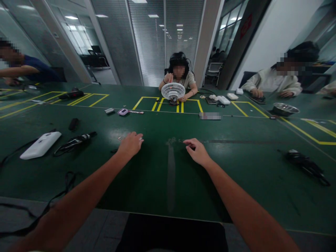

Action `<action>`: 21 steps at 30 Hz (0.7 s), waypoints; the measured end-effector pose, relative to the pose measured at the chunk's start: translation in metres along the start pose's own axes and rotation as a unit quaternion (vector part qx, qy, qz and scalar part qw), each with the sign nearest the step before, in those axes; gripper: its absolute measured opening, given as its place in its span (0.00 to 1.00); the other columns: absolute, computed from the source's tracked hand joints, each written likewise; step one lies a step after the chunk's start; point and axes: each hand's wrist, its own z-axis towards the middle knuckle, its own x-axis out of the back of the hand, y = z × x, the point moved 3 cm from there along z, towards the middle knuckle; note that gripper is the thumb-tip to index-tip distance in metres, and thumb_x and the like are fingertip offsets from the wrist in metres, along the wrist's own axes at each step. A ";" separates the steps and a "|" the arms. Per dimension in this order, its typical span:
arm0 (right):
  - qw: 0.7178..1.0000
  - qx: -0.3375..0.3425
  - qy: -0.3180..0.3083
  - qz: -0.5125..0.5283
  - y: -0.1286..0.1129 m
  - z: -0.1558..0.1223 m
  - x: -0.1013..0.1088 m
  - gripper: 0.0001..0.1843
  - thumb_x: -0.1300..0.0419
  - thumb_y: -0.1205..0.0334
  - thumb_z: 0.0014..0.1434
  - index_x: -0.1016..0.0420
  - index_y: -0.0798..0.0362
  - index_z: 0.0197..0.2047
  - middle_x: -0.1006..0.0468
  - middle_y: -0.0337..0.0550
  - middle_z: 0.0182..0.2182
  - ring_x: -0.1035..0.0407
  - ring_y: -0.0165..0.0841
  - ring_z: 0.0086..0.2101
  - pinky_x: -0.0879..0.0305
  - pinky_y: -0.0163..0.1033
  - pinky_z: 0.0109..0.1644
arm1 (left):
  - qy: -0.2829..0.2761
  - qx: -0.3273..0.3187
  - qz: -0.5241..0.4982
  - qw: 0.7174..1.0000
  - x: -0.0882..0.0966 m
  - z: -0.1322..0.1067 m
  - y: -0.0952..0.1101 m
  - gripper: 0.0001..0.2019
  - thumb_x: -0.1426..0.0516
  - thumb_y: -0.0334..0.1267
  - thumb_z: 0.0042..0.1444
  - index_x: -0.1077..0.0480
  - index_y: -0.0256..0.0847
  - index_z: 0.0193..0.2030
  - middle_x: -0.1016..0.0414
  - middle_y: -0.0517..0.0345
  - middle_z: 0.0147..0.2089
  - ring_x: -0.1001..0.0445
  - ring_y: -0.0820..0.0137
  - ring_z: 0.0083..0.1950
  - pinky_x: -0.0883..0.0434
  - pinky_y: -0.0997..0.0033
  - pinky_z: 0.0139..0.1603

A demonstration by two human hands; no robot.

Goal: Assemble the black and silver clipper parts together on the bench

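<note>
My left hand [130, 144] is low over the green table, its fingers bent and close together. A small pale spot shows at its fingertips, too small to name. Tiny white bits [120, 138] lie just left of that hand. To the right, my right hand [197, 151] rests near the tabletop with fingers loosely curved and the thumb apart, nothing visible in it. Between the hands, a worn grey tape strip [171, 175] runs along the green table [149, 182] toward me.
At left lie a white power-bank-like case [40, 145], a black corded tool [75, 142] and a black strap [65, 189]. Another black corded tool [307, 164] lies right. Across the table a person holds a white fan [173, 91]. A metal bowl [285, 109] stands right.
</note>
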 end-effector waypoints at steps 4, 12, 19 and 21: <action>1.000 0.007 -0.004 -0.010 -0.004 -0.002 0.001 0.14 0.44 0.68 0.59 0.24 0.51 0.48 0.27 0.45 0.44 0.30 0.30 0.38 0.31 0.42 0.47 | -0.043 0.124 0.042 0.991 0.005 -0.003 -0.083 0.19 0.51 0.43 0.61 0.29 0.39 0.53 0.30 0.39 0.48 0.31 0.52 0.49 0.32 0.58 0.43; 1.000 0.008 0.004 -0.015 -0.004 -0.002 0.001 0.14 0.43 0.70 0.58 0.24 0.51 0.46 0.27 0.45 0.43 0.30 0.31 0.38 0.31 0.41 0.47 | -0.083 0.250 0.071 0.962 0.014 -0.007 -0.162 0.21 0.52 0.45 0.60 0.31 0.35 0.53 0.33 0.36 0.52 0.33 0.47 0.51 0.33 0.52 0.43; 1.000 0.003 -0.004 -0.020 -0.003 -0.002 0.001 0.14 0.43 0.69 0.58 0.24 0.51 0.46 0.27 0.45 0.44 0.29 0.30 0.38 0.31 0.41 0.47 | -0.059 0.304 0.080 0.947 0.011 -0.002 -0.177 0.22 0.47 0.44 0.56 0.31 0.34 0.54 0.36 0.34 0.57 0.37 0.47 0.56 0.36 0.46 0.49; 1.000 0.004 -0.005 -0.018 -0.003 -0.002 0.001 0.14 0.43 0.69 0.58 0.24 0.51 0.46 0.27 0.45 0.44 0.29 0.30 0.38 0.31 0.41 0.47 | -0.046 0.316 0.083 0.944 0.010 -0.001 -0.179 0.22 0.48 0.44 0.56 0.30 0.34 0.53 0.35 0.35 0.57 0.37 0.47 0.56 0.37 0.47 0.49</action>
